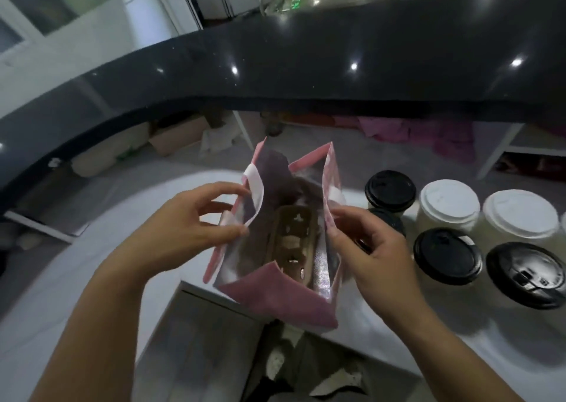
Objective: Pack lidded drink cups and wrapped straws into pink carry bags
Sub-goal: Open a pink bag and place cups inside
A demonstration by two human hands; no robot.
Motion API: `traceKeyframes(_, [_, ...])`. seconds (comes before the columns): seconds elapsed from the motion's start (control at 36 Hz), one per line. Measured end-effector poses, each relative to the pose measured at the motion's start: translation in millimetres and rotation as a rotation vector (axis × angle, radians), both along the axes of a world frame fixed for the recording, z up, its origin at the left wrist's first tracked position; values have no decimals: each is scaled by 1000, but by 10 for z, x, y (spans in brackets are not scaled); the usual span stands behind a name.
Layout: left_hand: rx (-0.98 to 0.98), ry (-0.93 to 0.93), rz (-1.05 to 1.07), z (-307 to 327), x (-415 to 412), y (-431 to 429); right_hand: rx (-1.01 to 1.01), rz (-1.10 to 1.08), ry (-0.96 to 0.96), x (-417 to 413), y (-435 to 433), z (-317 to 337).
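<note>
Gaping foil-lined pink bag (277,303), rim pinched by left hand (196,224), right hand (372,248).

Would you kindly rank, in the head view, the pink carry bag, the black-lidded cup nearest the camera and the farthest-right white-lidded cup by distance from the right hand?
From the right hand:
1. Pink carry bag, held at its left.
2. Black-lidded cup, just right.
3. White-lidded cup, far right.
</note>
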State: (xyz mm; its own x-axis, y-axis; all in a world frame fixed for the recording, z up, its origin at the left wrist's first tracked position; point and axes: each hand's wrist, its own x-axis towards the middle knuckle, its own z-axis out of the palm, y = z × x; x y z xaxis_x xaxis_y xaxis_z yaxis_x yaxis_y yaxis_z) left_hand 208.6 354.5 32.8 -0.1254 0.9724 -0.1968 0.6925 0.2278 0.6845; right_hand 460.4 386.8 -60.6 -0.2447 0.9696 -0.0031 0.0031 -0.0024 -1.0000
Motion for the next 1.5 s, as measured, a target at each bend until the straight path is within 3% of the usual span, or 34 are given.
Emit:
traceKeyframes(0.11, [-61, 57, -51, 104, -31, -40, 8, 19, -26, 173, 13, 79])
traceKeyframes(0.25, [36, 176, -65, 127, -112, -33, 112, -65, -200, 407, 305, 205])
traceKeyframes(0.33, [76, 199, -88, 112, -161, 7, 185, -68, -441, 492, 655, 251])
traceKeyframes(0.39, [99, 183, -107, 109, -204, 31, 190, 7, -711, 535, 961, 226])
traceKeyframes(0.47, [143, 117, -131, 79, -292, 47, 187, 238, -1126, 550, 1394, 168])
traceKeyframes(0.61, [218, -70, -98, -47, -409, 52, 122, 640, -1566, 420, 1737, 101])
traceKeyframes(0.67, [187, -163, -118, -94, -461, 47, 94, 712, -1651, 328, 1767, 92])
traceKeyframes(0.83, [173, -387, -186, -207, -603, 49, 121, 756, -1656, 162, 1813, 13])
traceKeyframes(1.0, [119, -646, -153, -250, -688, 63, 106, 628, -1615, 200, 1899, 108])
traceKeyframes(1.19, [128, -676, -63, -368, -713, 89, 278, 400, -1607, 70, 1673, 1023])
traceKeyframes(1.33, [127, -714, -34, -420, -727, 97, 542, 305, -1324, -229, 1205, 1811])
traceKeyframes(1.42, [151, -717, -68, -416, -722, 93, 600, 388, -1249, -506, 895, 2070])
traceKeyframes(1.5, [139, -747, -48, -424, -732, 97, 582, 576, -1332, -757, 692, 2075])
